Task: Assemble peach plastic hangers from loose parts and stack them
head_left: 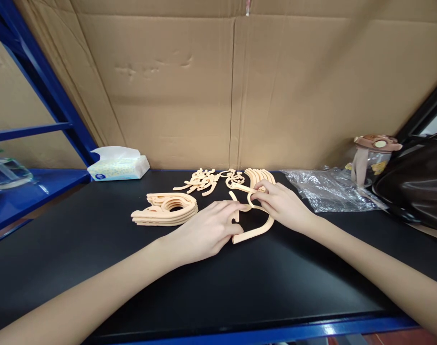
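My left hand (207, 229) grips the near part of a beige plastic folding hanger (254, 234), its fingers closed over the middle. At the hanger's far side my right hand (285, 203) pinches a curved beige piece against it. The fingers hide the exact joint between the parts. Just left of my left hand lies a stack of folded beige hangers (164, 219). Beyond both hands is a loose pile of small beige hook pieces (202, 181). Several curved hanger arms (256, 176) lie side by side behind my right hand.
A tissue pack (119, 167) sits at the back left, beside the blue metal frame (49, 72). Cardboard (168, 96) rises behind the black tabletop (149, 297). To the right are a clear plastic bag (322, 189), a lidded bottle (372, 163) and a dark bag (416, 179).
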Demonstrator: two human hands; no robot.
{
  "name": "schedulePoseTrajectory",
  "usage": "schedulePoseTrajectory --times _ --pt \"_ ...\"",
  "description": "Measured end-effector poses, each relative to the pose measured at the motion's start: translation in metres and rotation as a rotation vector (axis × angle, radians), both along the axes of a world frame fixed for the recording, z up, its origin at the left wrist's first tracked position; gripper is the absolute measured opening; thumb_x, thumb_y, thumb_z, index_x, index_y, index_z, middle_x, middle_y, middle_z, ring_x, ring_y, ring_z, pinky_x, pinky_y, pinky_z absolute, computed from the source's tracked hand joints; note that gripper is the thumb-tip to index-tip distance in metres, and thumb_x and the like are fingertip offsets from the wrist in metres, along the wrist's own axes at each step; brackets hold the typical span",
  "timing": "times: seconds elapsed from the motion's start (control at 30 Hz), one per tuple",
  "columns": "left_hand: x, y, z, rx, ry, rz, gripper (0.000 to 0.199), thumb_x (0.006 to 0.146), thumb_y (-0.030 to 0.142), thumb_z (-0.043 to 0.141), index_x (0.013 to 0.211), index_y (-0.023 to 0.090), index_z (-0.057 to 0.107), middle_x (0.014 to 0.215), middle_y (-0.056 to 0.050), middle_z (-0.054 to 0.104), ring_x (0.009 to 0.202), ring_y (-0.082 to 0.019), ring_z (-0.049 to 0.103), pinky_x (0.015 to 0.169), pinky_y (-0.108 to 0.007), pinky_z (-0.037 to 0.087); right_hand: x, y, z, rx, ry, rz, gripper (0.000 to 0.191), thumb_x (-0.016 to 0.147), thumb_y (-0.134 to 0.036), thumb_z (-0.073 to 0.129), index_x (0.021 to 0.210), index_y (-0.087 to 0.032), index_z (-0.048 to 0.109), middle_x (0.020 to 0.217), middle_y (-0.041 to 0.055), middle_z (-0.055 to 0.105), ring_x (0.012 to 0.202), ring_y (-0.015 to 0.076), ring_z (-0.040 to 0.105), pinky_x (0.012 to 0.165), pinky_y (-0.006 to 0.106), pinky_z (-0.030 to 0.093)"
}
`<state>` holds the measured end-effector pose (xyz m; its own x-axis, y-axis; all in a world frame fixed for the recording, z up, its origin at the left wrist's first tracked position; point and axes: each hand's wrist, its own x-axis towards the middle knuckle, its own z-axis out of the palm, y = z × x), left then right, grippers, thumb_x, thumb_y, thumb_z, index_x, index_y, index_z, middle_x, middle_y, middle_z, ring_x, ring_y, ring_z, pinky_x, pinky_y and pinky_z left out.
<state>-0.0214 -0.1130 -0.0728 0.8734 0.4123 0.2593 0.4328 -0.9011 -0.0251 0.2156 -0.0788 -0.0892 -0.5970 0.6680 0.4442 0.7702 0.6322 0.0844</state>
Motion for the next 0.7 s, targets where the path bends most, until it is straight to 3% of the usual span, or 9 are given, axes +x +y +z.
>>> schedulePoseTrajectory --times 0.17,0.27,0.4,0.57,0.7 --pt "-0.0019 0.0023 -0.0072 0.017 -0.087 0.202 0.033 0.084 0.005 0.048 0.105 0.023 0.066 0.141 -0.010 0.036 0.128 -0.027 0.037 0.098 -0.041 0.042 -0.0008 -0.0008 -0.0022 0.015 -0.047 -0.074 0.023 0.089 -0.012 0.044 0.097 -0.020 0.063 0.103 0.0045 0.057 0.080 0.0169 0.056 0.074 0.030 0.044" --pt "-0.0026 0.0045 -0.0081 0.030 -0.139 0.321 0.031 0.086 0.008 0.045 0.105 0.021 0.066 0.133 -0.011 0.044 0.110 -0.025 0.053 0.088 -0.040 0.048 -0.0018 -0.0005 -0.0022 0.020 -0.065 -0.127 0.025 0.089 -0.012 0.043 0.098 -0.021 0.064 0.103 0.0033 0.059 0.075 0.0160 0.057 0.072 0.030 0.044" --pt "-0.0015 0.0061 -0.0053 -0.039 -0.146 0.296 0.030 0.085 0.006 0.042 0.096 0.020 0.066 0.107 -0.006 0.057 0.092 -0.020 0.058 0.077 -0.034 0.049 -0.0027 0.0006 -0.0021 0.019 -0.085 -0.226 0.026 0.088 -0.013 0.043 0.100 -0.022 0.065 0.102 0.0021 0.060 0.067 0.0142 0.057 0.065 0.028 0.043" --pt "0.0025 0.0016 -0.0012 -0.172 -0.162 0.274 0.026 0.080 0.002 0.039 0.077 0.016 0.060 0.092 -0.003 0.058 0.081 -0.016 0.055 0.075 -0.030 0.046 -0.0033 -0.0006 -0.0041 0.030 -0.126 -0.264 0.027 0.089 -0.014 0.042 0.102 -0.022 0.064 0.104 0.0028 0.060 0.065 0.0140 0.057 0.062 0.027 0.042" --pt "0.0060 -0.0027 0.0003 -0.196 -0.156 0.307 0.017 0.083 0.012 0.042 0.074 0.017 0.056 0.084 -0.002 0.056 0.072 -0.015 0.053 0.069 -0.029 0.043 -0.0051 -0.0025 -0.0048 0.036 -0.169 -0.245 0.025 0.090 -0.014 0.042 0.102 -0.020 0.064 0.103 0.0042 0.060 0.066 0.0138 0.058 0.064 0.027 0.043"
